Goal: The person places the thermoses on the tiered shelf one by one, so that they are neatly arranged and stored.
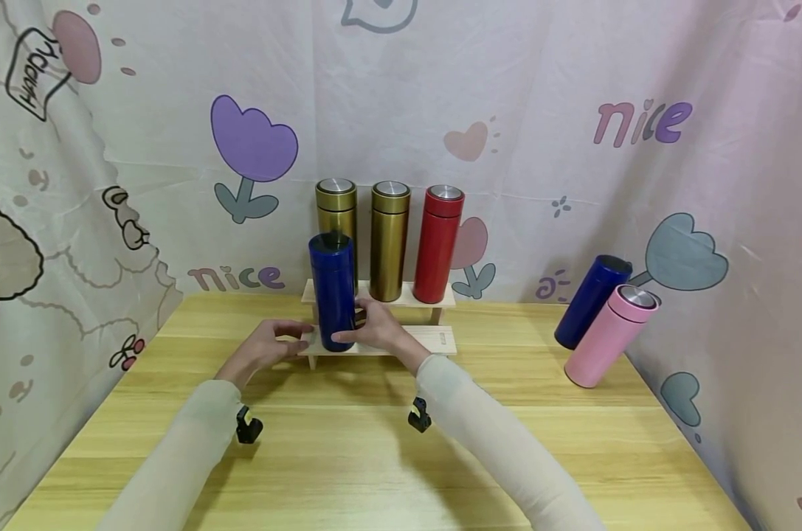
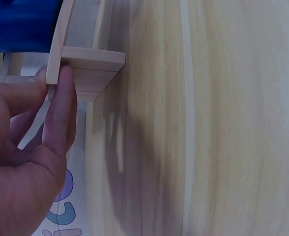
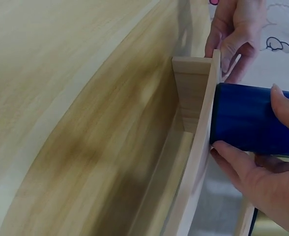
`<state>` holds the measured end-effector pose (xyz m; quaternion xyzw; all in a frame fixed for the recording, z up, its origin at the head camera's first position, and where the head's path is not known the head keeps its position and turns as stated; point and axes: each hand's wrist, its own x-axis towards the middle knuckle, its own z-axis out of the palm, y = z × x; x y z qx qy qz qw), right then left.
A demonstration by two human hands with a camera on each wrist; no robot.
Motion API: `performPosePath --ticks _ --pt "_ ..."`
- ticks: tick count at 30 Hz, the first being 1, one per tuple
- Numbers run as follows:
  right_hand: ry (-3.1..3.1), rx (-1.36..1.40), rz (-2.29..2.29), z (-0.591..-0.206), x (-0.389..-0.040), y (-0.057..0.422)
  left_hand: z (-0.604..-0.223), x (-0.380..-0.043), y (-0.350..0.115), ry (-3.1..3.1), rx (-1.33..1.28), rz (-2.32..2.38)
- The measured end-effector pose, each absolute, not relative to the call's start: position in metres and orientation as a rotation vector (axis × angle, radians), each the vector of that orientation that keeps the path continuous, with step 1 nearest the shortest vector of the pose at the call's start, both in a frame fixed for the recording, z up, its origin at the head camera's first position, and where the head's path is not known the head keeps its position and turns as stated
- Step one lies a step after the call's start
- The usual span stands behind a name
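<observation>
A blue thermos bottle (image 1: 334,295) stands upright at the left end of the lower step of a small two-step wooden rack (image 1: 434,339). My right hand (image 1: 374,326) grips its lower part from the right, thumb on the front. The base meets the board in the right wrist view. My left hand (image 1: 271,344) pinches the left end of that lower board, thumb above and fingers beneath, as the left wrist view shows. On the upper step stand two gold bottles (image 1: 389,251) and a red bottle (image 1: 438,247); the blue one partly hides the left gold bottle (image 1: 336,199).
At the table's right side, a second blue bottle (image 1: 589,302) and a pink bottle (image 1: 609,339) stand close together. The wooden table (image 1: 334,450) ends at a printed cloth backdrop (image 1: 374,110) behind the rack and along both sides.
</observation>
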<state>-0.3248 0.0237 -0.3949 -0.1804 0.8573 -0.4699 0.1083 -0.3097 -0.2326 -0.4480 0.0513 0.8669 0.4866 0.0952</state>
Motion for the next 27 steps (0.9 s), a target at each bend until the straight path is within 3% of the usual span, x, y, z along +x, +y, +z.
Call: performPosePath --ticks 9,27 --pt "2.453 -0.577 -1.314 -0.378 -0.323 0.053 -0.448 -0.308 -0.232 2.574 0.165 1.453" --pt "2.607 -0.688 -1.28 -0.302 -0.323 0.15 -0.444 -0.307 -0.231 2.528 0.142 1.482"
